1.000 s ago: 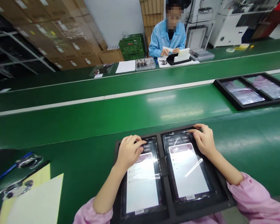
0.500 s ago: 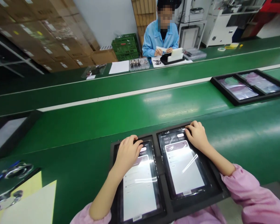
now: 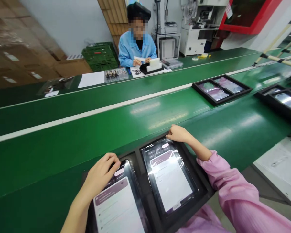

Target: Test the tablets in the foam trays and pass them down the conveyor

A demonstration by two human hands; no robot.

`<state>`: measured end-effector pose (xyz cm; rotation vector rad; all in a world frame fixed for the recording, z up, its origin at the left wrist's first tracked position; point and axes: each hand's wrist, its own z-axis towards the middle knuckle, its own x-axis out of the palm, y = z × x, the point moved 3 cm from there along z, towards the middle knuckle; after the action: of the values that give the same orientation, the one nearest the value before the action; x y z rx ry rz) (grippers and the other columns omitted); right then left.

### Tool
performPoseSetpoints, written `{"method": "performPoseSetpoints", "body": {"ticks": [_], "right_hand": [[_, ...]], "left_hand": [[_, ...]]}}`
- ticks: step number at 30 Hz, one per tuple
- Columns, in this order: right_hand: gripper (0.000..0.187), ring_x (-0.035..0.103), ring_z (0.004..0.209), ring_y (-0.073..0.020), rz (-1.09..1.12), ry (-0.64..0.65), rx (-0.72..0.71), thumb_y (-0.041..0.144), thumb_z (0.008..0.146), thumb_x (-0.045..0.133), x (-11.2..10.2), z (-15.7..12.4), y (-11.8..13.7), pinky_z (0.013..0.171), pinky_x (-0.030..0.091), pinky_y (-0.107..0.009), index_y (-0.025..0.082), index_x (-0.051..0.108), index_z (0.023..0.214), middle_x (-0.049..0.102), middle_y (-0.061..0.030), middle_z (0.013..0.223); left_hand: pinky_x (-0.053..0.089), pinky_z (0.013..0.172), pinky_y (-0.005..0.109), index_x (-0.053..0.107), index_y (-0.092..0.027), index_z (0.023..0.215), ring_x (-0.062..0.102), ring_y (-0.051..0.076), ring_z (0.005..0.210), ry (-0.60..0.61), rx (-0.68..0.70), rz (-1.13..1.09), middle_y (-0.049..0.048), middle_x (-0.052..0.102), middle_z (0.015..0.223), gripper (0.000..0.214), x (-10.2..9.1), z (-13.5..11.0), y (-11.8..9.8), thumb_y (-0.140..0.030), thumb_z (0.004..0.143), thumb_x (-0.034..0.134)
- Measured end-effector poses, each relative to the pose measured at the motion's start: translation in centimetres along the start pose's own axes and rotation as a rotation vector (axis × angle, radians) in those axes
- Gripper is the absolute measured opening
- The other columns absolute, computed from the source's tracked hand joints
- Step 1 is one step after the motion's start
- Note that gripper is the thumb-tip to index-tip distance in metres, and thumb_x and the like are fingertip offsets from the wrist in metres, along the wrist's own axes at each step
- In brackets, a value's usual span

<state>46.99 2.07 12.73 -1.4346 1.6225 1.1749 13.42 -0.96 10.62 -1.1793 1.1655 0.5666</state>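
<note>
A black two-compartment tray (image 3: 142, 186) lies at the near edge of the green bench, a tablet in each compartment. The left tablet (image 3: 118, 207) has its lit screen facing up and looks closer to me than the right one; my left hand (image 3: 100, 174) is closed at its top end, thumb on the edge, fingertips partly hidden. My right hand (image 3: 178, 133) is curled over the tray's far edge, beside the top right corner of the right tablet (image 3: 171, 181). That tablet lies flat, its screen lit, with a small label at its lower edge.
More trays with tablets (image 3: 221, 90) (image 3: 285, 98) stand to the right on the green bench (image 3: 106, 129). Across it, a person in a blue jacket (image 3: 137, 48) handles small items beside a parts box (image 3: 116, 75). Green crates (image 3: 100, 56) and cardboard boxes (image 3: 21, 61) are behind.
My view has swung right. My right hand has curled over the tray's far edge. My left hand stays at the left tablet's top end, and that tablet now looks larger.
</note>
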Motion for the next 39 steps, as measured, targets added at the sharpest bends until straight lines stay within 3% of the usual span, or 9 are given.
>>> {"method": "performPoseSetpoints", "body": {"ticks": [7,14,19,25,28,31,34,37,39], "right_hand": [[0.063,0.069,0.097,-0.0237,0.075,0.025,-0.008,0.068,0.095,0.046,-0.1,0.3,-0.2,0.072,0.048,-0.026,0.016,0.079,0.103,0.073,-0.0124,0.103],[0.069,0.067,0.104,-0.0292,0.023,0.09,-0.142,0.076,0.076,0.067,0.4,0.7,-0.6,0.08,0.054,-0.033,0.014,0.077,0.106,0.062,-0.0173,0.12],[0.07,0.067,0.102,-0.028,0.031,0.097,-0.131,0.078,0.08,0.06,0.4,0.7,-0.7,0.083,0.054,-0.033,0.014,0.076,0.103,0.06,-0.0164,0.119],[0.068,0.061,0.112,-0.0321,-0.085,0.084,-0.176,0.073,0.083,0.062,0.2,-0.8,0.0,0.092,0.051,-0.04,0.011,0.071,0.11,0.057,-0.0194,0.124],[0.077,0.054,0.118,-0.0372,-0.267,0.025,-0.226,0.067,0.073,0.077,0.9,-1.7,1.1,0.098,0.047,-0.049,0.006,0.066,0.119,0.055,-0.0237,0.127],[0.085,0.054,0.116,-0.0369,-0.359,-0.02,-0.2,0.06,0.065,0.086,1.8,-1.8,1.7,0.095,0.045,-0.046,0.004,0.062,0.124,0.055,-0.025,0.126],[0.069,0.056,0.112,-0.0345,-0.34,-0.063,-0.146,0.053,0.069,0.086,2.1,-1.0,1.3,0.091,0.043,-0.042,0.009,0.065,0.116,0.058,-0.0211,0.121],[0.028,0.06,0.107,-0.0303,-0.225,-0.116,-0.116,0.039,0.088,0.073,2.3,0.0,0.3,0.089,0.042,-0.039,0.014,0.07,0.1,0.063,-0.0155,0.11],[0.016,0.062,0.103,-0.0275,-0.114,-0.19,-0.136,0.028,0.095,0.061,2.8,-0.3,-0.4,0.09,0.041,-0.04,0.015,0.071,0.094,0.065,-0.0126,0.102]], "left_hand": [[0.055,0.077,0.037,0.063,-0.03,0.082,0.068,0.025,0.087,0.038,0.053,0.053,0.0006,0.067,0.099,0.042,0.1,0.2,1.5,-0.066,0.086,0.043],[0.053,0.082,0.045,0.058,-0.033,0.08,0.067,0.028,0.088,0.004,0.09,0.021,-0.0018,0.066,0.095,0.042,1.9,0.9,4.1,-0.074,0.081,0.046],[0.052,0.094,0.044,0.063,-0.034,0.084,0.065,0.026,0.101,0.059,0.077,0.002,-0.0011,0.066,0.099,0.045,1.2,0.8,3.2,-0.066,0.092,0.032],[0.054,0.092,0.047,0.069,-0.026,0.106,0.063,0.031,0.108,0.14,0.021,0.142,0.0096,0.061,0.115,0.057,1.7,0.3,2.3,-0.07,0.086,0.037],[0.052,0.094,0.051,0.067,-0.019,0.115,0.06,0.036,0.111,0.098,0.043,0.276,0.016,0.058,0.121,0.066,2.6,-0.2,1.2,-0.071,0.077,0.051],[0.052,0.092,0.05,0.068,-0.017,0.113,0.06,0.037,0.107,0.054,0.074,0.387,0.0167,0.059,0.118,0.057,2.7,-0.1,-0.3,-0.059,0.074,0.065],[0.053,0.085,0.043,0.072,-0.02,0.101,0.063,0.029,0.097,0.047,0.055,0.419,0.0116,0.063,0.106,0.029,2.1,0.3,-1.1,-0.036,0.092,0.05],[0.053,0.082,0.039,0.074,-0.02,0.098,0.064,0.025,0.094,0.055,0.016,0.407,0.0103,0.063,0.105,0.04,1.4,0.3,-1.3,-0.025,0.099,0.034],[0.052,0.088,0.041,0.074,-0.019,0.102,0.064,0.026,0.098,0.055,0.036,0.398,0.0106,0.064,0.108,0.04,1.1,-0.3,-1.6,-0.03,0.101,0.036]]}}
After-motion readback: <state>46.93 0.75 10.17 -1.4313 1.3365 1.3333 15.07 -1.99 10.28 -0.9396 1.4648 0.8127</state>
